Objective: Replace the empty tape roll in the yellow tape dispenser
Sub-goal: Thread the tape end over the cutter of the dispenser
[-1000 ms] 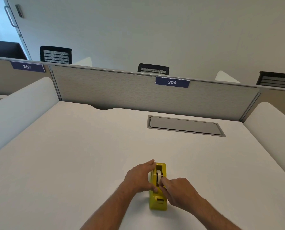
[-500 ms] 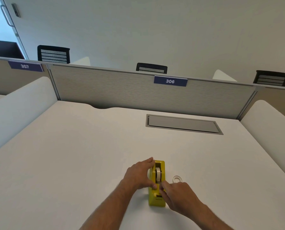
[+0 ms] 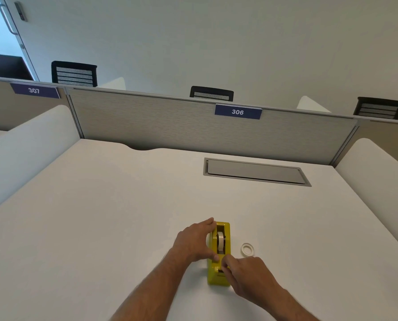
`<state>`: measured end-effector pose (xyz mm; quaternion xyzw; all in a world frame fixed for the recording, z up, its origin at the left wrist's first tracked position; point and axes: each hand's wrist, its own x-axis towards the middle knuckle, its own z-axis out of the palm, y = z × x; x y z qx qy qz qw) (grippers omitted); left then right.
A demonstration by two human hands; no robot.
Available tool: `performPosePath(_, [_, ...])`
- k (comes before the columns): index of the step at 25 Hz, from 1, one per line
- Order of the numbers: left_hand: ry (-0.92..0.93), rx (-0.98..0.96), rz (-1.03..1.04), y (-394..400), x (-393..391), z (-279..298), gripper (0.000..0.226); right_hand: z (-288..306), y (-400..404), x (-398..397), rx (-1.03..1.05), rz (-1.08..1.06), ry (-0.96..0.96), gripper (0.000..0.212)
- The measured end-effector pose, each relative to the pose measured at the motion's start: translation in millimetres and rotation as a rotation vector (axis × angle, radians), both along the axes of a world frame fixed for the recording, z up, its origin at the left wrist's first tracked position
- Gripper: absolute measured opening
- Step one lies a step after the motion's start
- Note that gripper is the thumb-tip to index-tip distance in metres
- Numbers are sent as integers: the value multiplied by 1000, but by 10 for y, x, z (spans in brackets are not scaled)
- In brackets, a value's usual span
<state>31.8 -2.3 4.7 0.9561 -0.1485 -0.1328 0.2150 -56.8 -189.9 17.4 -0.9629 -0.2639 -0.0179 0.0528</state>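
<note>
Head view shows the yellow tape dispenser (image 3: 219,253) on the counter (image 3: 100,216), left hand (image 3: 196,242) gripping its side, right hand (image 3: 249,272) pinching the probably thin, sticky tape end near the cutter.

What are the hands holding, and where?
The left hand steadies the yellow tape dispenser by its left side. The right hand pinches something at its near cutter end, probably the tape.

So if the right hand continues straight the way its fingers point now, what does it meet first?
The right hand points up-left, with its fingers already at the yellow tape dispenser. Going on, it would likely meet the left hand thumb first, though depth is unclear.
</note>
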Motion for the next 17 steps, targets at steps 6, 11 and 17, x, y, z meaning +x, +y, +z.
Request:
performPosePath(6, [2, 8, 4, -13, -5, 17, 109, 33, -5, -77, -86, 21, -88, 18])
performPosePath(11, [9, 10, 10, -16, -7, 9, 109, 23, 14, -127, -64, 49, -136, 22])
performPosePath(17, [18, 11, 22, -43, -17, 4, 109, -63, 22, -194, -64, 68, -180, 17])
